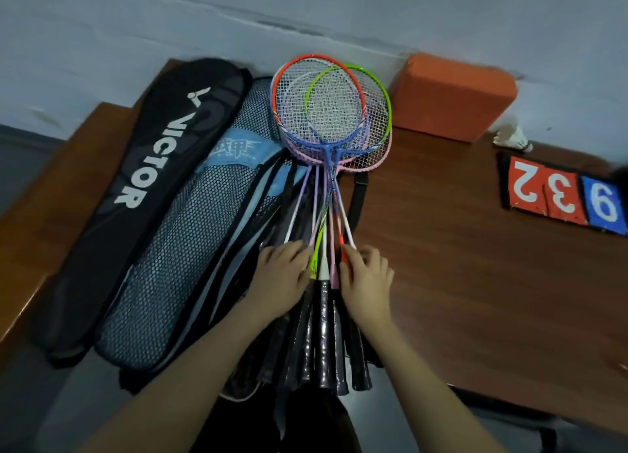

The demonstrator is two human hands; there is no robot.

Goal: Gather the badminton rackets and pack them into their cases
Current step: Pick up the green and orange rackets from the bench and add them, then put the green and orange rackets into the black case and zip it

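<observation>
A bundle of coloured-frame badminton rackets [331, 119] is laid on the brown wooden table [475, 265], partly over a blue mesh case [176, 248], beside a black VICTOR case [136, 187]. The shafts are flanked by the left hand [282, 275] and right hand [365, 279], fingers loosely spread, nothing gripped.

Your head camera is looking steeply down and forward, close over the brown wooden table [475, 248]. It is facing the pale grey wall [306, 10].
</observation>
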